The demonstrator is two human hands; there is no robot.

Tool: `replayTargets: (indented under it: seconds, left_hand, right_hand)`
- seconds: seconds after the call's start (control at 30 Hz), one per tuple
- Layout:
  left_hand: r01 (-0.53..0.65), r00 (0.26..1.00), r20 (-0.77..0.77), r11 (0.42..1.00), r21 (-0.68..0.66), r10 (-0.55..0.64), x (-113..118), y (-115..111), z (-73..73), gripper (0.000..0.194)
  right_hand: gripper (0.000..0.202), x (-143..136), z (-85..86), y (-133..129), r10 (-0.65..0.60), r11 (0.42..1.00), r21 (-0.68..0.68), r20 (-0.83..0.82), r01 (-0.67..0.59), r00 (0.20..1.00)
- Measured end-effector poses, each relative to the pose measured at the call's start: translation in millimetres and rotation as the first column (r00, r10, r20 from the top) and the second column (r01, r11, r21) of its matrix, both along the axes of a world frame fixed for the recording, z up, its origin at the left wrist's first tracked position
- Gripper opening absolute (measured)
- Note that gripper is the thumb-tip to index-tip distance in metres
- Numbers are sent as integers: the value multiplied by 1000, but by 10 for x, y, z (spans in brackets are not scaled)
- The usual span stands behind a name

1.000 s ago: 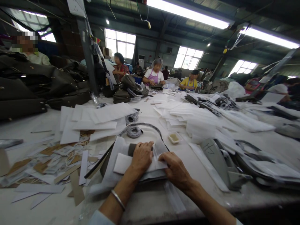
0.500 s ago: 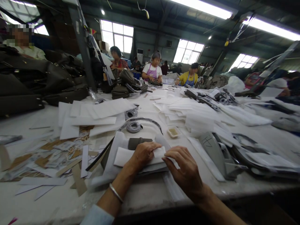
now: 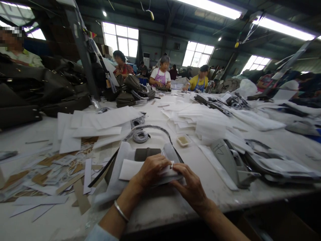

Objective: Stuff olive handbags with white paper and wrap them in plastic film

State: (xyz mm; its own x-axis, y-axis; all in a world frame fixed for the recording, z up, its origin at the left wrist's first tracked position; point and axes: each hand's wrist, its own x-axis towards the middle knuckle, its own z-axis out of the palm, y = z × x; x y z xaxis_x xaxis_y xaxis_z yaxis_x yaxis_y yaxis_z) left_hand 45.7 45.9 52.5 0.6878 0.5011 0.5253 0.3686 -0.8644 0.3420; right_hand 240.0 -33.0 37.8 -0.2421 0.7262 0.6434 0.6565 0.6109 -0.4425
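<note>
A dark grey bag lies in front of me, with white foam wrap around it. Its long strap arches over the far side. Across the near part of the bag lies a folded white foam sheet. My left hand has its fingers closed on the right part of this sheet. Close beside it, my right hand grips the sheet's right end, its fingertips meeting those of the left. The right thumb sits lower, and the exact pinch is partly hidden.
Paper and card scraps lie left, below a stack of white foam sheets. A small dish stands beyond my right hand. Grey bag parts lie right. Dark bags are piled far left. Several co-workers sit across the table.
My right hand has moved in to the left, its fingertips now against the left hand's. The whole view has shifted slightly.
</note>
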Motion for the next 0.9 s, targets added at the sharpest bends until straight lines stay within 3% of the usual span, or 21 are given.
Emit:
replayTargets:
  seconds: [0.13,0.33,0.4,0.5,0.6,0.77,0.9]
  left_hand:
    - [15,997,-81,999,42,-12,29,26,-18,24]
    - [83,982,-156,983,-165,-110,-48,-41,201,14]
    - [63,968,-230,986,-153,-98,-64,-165,209,22]
    - [-64,967,-247,998,21,68,-39,-391,55,34]
    - [-167,975,-120,973,162,188,-4,-552,-164,43]
    - [-311,950,63,945,99,306,17,-616,-317,55]
    - [-306,949,109,948,90,296,21,-619,-322,39]
  right_hand:
    - [23,-18,-37,52,-2,998,-56,-27,0,1000]
    - [6,0,-78,87,-9,994,-108,-56,3,998]
    - [4,-2,-86,91,-12,995,-103,-67,5,998]
    - [7,-26,-90,104,-14,997,-75,-83,8,996]
    - [11,-15,-48,78,7,998,-65,-101,-14,995]
    - [30,309,93,-265,90,993,-72,7,-89,996]
    - [59,623,39,-628,186,964,-229,221,-134,957]
